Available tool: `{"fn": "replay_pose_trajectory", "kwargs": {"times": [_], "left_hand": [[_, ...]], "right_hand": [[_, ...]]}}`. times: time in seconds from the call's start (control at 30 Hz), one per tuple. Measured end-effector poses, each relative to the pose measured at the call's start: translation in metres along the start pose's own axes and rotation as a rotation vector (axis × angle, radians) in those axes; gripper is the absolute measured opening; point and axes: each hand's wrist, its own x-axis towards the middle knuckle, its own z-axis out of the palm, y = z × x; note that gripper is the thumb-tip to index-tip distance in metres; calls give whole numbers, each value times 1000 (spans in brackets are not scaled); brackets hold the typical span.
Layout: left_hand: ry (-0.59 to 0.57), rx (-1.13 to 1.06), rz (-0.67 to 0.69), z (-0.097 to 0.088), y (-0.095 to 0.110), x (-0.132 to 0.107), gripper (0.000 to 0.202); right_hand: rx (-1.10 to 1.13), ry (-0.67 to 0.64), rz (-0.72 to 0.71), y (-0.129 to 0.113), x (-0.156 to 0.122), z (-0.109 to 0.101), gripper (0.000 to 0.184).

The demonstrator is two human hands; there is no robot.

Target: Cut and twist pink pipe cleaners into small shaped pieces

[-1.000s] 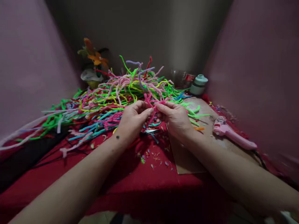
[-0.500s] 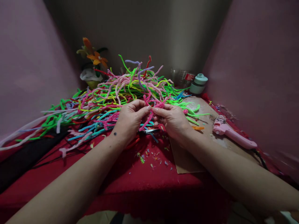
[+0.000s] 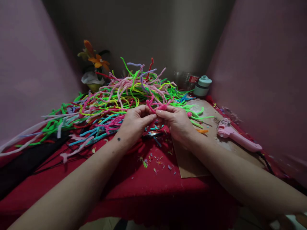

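Pinched between my two hands is a bent pink pipe cleaner (image 3: 162, 107), its fuzzy ends sticking up and out past the fingers. My left hand (image 3: 136, 123) closes thumb and fingers on it from the left. My right hand (image 3: 178, 123) grips it from the right, so the fingertips of both hands nearly meet. Part of the pink piece is hidden behind the fingers. Scissors (image 3: 153, 135) lie on the red cloth just below the hands, partly visible. Behind the hands rises a heap of pipe cleaners (image 3: 124, 88) in green, pink, yellow, blue and other colours.
A pink glue gun (image 3: 237, 135) rests on a cardboard sheet (image 3: 192, 163) at the right. A pale green bottle (image 3: 202, 86) stands at the back right, and a pot with orange flowers (image 3: 93, 83) at the back left. Scraps litter the red cloth (image 3: 144, 182).
Both hands stay together on the pink pipe cleaner. Its lower end, which hung below the fingers before, is now mostly hidden, and my left thumb has shifted slightly right. The view moved a little.
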Motion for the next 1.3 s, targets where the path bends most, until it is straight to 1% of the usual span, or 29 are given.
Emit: {"fn": "replay_pose_trajectory", "kwargs": {"times": [0.17,0.33,0.43,0.5,0.6,0.67,0.7,0.77,0.83,0.93,1.07,1.13,1.2,1.3], "left_hand": [[24,10,-53,2,3,-1,13],[-16,58,-56,3,4,-2,15],[5,78,-71,4,5,-3,15],[26,56,-90,6,7,-3,16],[51,-46,-169,7,10,-3,14],[51,-104,-205,7,11,-4,12],[44,-115,-202,7,10,-4,11],[28,-102,-157,6,9,-4,13],[15,-77,-117,6,7,-4,14],[19,-38,-103,7,5,-4,15],[2,-9,-86,6,5,-4,18],[-29,-45,-97,6,5,-4,20],[-50,-108,-139,5,5,-4,18],[-33,-225,-187,4,5,-3,12]], "right_hand": [[-23,56,-8,-1,2,-1,12],[-117,29,-55,3,2,-2,15],[-165,33,-86,4,0,-1,19],[-207,58,-116,3,-2,0,20],[-302,75,-178,-1,-6,2,20],[-361,68,-197,-3,-6,3,21],[-371,67,-193,-3,-6,3,20],[-335,65,-169,-3,-5,2,15],[-249,70,-149,-1,-3,2,10],[-185,73,-141,0,-2,1,10],[-205,102,-133,-2,-2,1,17],[-198,116,-125,-2,-1,0,17],[-161,116,-117,-2,0,0,16],[-73,47,-68,1,1,-1,14]]}}
